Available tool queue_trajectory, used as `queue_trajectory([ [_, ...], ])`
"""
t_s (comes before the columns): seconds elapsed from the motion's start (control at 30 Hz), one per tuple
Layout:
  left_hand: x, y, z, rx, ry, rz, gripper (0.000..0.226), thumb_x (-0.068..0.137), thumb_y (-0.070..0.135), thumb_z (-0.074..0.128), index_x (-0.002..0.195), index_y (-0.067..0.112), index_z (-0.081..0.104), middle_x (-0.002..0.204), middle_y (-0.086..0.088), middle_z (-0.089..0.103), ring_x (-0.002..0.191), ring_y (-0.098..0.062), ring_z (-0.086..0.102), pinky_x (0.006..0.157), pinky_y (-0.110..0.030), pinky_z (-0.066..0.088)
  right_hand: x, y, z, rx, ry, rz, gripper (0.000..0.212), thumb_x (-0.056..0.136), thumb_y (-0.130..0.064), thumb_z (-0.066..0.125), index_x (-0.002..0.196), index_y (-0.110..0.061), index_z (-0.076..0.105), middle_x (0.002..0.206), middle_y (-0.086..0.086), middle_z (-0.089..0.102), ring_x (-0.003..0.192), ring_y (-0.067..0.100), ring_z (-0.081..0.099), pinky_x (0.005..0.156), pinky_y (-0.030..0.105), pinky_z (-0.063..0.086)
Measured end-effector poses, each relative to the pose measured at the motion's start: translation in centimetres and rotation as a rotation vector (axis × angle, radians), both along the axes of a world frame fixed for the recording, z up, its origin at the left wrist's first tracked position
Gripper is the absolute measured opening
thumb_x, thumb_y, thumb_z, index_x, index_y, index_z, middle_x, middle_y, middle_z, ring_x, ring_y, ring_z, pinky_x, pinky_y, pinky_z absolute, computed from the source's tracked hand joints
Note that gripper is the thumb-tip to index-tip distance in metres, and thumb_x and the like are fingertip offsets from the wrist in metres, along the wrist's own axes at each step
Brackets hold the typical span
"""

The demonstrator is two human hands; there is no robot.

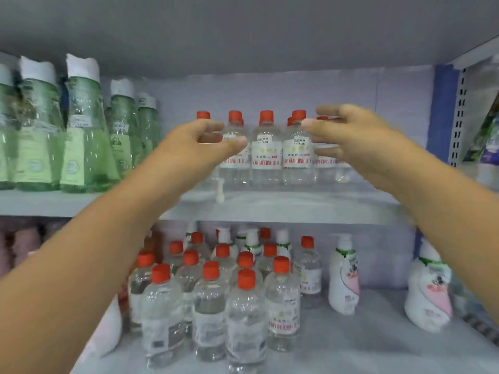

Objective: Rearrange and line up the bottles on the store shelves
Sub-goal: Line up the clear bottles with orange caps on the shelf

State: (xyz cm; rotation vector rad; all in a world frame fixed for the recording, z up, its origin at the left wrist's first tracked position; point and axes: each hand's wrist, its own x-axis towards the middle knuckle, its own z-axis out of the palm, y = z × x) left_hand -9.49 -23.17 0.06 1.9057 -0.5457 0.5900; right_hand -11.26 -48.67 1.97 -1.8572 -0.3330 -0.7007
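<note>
Grey store shelves [270, 209] face you, green bottles [86, 136] upper left, more red-capped ones [210, 306] below, and on the upper shelf your left hand [194, 147] and right hand [351, 136] bracket the row of clear red-capped bottles [266, 149], each grip curled around an end bottle.

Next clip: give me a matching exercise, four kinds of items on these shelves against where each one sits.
Items:
1. green bottles
2. red-capped clear bottles between the hands
3. white and pink pump bottles
4. crowded cluster of red-capped bottles

Places:
A. lower shelf, right
B. upper shelf, left
C. lower shelf, centre
D. upper shelf, centre

Pairs: 1-B, 2-D, 3-A, 4-C
</note>
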Motion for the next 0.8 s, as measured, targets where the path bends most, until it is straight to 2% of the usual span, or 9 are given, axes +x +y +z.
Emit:
queue_trajectory([
  [0.07,-2.7,1.4,-3.1,-0.095,-0.034,0.01,0.066,0.074,0.065,0.078,0.132,0.038,0.061,0.124,0.02,0.067,0.109,0.001,0.066,0.092,-0.026,0.052,-4.9,1.8,-2.9,0.132,-0.11,0.136,0.054,0.084,-0.033,0.08,0.132,-0.02,0.059,0.124,0.001,0.067,0.111,0.014,0.069,0.097,0.036,0.056],
  [0.13,-5.5,2.6,-6.9,-0.249,-0.073,0.037,0.053,0.08,0.053,0.076,0.128,0.036,0.063,0.121,0.02,0.069,0.106,0.009,0.065,0.087,-0.014,0.052,-9.1,3.4,-7.0,0.198,-0.172,0.267,0.056,0.074,-0.037,0.084,0.124,-0.024,0.063,0.12,0.0,0.072,0.113,0.016,0.07,0.092,0.035,0.058],
  [0.23,-8.1,3.6,-13.9,-0.509,-0.044,0.068,0.038,0.08,0.035,0.076,0.117,0.029,0.067,0.111,0.016,0.074,0.1,0.007,0.068,0.078,-0.01,0.052,-11.2,5.6,-15.3,0.201,-0.03,0.275,0.062,0.065,-0.043,0.09,0.12,-0.031,0.064,0.116,-0.005,0.073,0.108,0.015,0.07,0.087,0.032,0.06],
  [0.3,-7.5,3.6,-18.7,-0.545,0.086,0.126,0.034,0.082,0.032,0.078,0.114,0.029,0.068,0.109,0.013,0.074,0.098,0.003,0.069,0.072,-0.011,0.051,-9.7,7.1,-20.3,0.178,0.132,0.178,0.063,0.064,-0.054,0.088,0.12,-0.038,0.063,0.118,-0.011,0.071,0.107,0.009,0.069,0.091,0.031,0.057],
  [0.37,-5.8,3.3,-22.5,-0.493,0.212,0.184,0.033,0.086,0.027,0.078,0.117,0.027,0.066,0.116,0.012,0.071,0.103,-0.001,0.068,0.071,-0.01,0.053,-7.1,8.2,-24.1,0.131,0.274,0.07,0.058,0.074,-0.047,0.084,0.125,-0.042,0.056,0.127,-0.017,0.063,0.11,0.001,0.064,0.095,0.031,0.055],
  [0.47,-3.4,2.5,-25.5,-0.393,0.252,0.198,0.043,0.089,0.025,0.076,0.129,0.024,0.061,0.128,0.013,0.064,0.115,-0.003,0.063,0.102,-0.028,0.053,-4.0,9.5,-26.9,0.086,0.334,-0.013,0.063,0.08,-0.041,0.082,0.129,-0.049,0.044,0.133,-0.021,0.053,0.114,-0.008,0.054,0.102,0.032,0.051],
  [0.53,-2.1,1.8,-26.2,-0.273,0.23,0.203,0.052,0.091,0.031,0.074,0.139,0.028,0.054,0.136,0.014,0.057,0.126,-0.005,0.055,0.109,-0.029,0.045,-2.7,10.3,-27.8,0.065,0.331,-0.046,0.071,0.073,-0.049,0.084,0.132,-0.047,0.046,0.133,-0.021,0.054,0.116,-0.005,0.056,0.103,0.034,0.051],
  [0.7,-0.2,0.2,-25.3,-0.095,0.199,0.256,0.057,0.1,0.037,0.059,0.152,0.024,0.039,0.154,0.004,0.045,0.14,-0.015,0.044,0.103,-0.025,0.035,-1.5,11.6,-28.5,-0.006,0.25,-0.184,0.076,0.063,-0.059,0.084,0.131,-0.045,0.05,0.123,-0.02,0.063,0.109,-0.003,0.062,0.093,0.032,0.056],
  [0.8,0.2,-0.3,-24.9,0.023,0.212,0.283,0.067,0.097,0.035,0.065,0.154,0.018,0.034,0.153,-0.003,0.042,0.136,-0.022,0.047,0.095,-0.024,0.035,-2.1,10.8,-28.2,-0.004,0.247,-0.185,0.058,0.069,-0.047,0.087,0.117,-0.05,0.055,0.113,-0.022,0.066,0.099,-0.01,0.062,0.082,0.014,0.052],
])
